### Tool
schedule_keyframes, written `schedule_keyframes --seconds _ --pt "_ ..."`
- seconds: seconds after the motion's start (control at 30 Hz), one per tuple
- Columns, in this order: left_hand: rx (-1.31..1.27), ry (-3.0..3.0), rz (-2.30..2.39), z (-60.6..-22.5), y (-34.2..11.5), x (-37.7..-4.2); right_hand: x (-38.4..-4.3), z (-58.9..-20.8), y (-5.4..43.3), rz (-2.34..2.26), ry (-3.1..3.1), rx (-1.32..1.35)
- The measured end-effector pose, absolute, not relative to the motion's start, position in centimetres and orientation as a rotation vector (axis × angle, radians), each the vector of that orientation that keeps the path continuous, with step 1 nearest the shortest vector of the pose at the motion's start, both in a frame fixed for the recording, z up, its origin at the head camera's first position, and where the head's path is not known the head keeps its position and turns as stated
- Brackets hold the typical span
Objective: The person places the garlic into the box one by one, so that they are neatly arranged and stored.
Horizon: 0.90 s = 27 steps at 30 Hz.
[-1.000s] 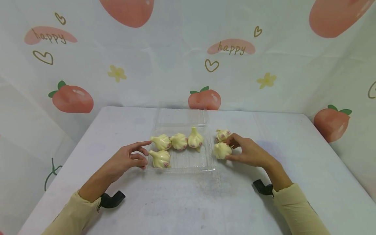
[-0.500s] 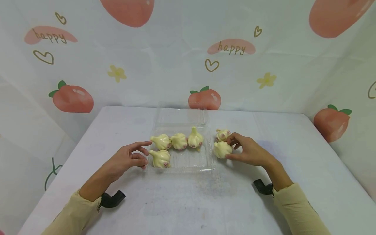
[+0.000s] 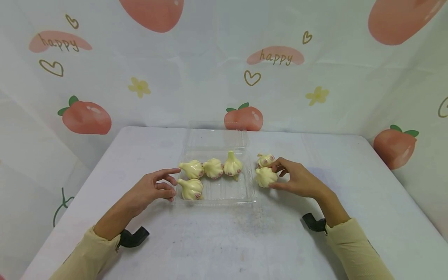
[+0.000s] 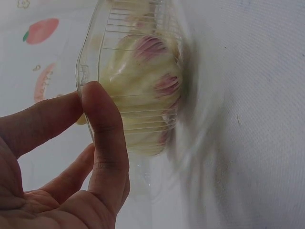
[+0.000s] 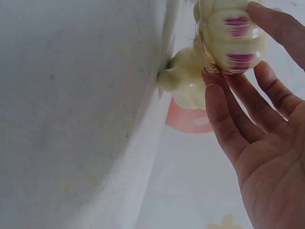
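Change: held garlic (image 3: 266,177) sits slightly nearer the far edge of the table (image 3: 196,241) than a second ago.
Clear container (image 3: 224,191): lid open toward the table's far edge; four garlic bulbs (image 3: 213,168) inside, its near-right corner bare.
Left hand (image 3: 154,186): pinches the container's left rim; a light grip should steady it.
Right hand (image 3: 295,180): fingertips grasp held garlic, just beside the container's right edge; gripping its sides seems surest.
Loose garlic (image 3: 265,160): just behind, toward the far edge; best not nudged.
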<state>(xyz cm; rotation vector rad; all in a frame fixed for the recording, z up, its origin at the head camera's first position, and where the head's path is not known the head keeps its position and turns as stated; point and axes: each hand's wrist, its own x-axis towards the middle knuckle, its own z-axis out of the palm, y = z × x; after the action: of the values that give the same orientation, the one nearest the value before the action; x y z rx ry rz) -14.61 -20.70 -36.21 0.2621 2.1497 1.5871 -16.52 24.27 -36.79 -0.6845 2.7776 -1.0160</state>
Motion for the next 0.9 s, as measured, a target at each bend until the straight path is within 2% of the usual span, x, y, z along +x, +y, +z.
schedule_keyframes --seconds 0.9 --pt "0.262 2.154 1.582 -35.9 -20.6 -14.4 -16.4 -35.6 25.3 -1.023 2.866 -0.735"
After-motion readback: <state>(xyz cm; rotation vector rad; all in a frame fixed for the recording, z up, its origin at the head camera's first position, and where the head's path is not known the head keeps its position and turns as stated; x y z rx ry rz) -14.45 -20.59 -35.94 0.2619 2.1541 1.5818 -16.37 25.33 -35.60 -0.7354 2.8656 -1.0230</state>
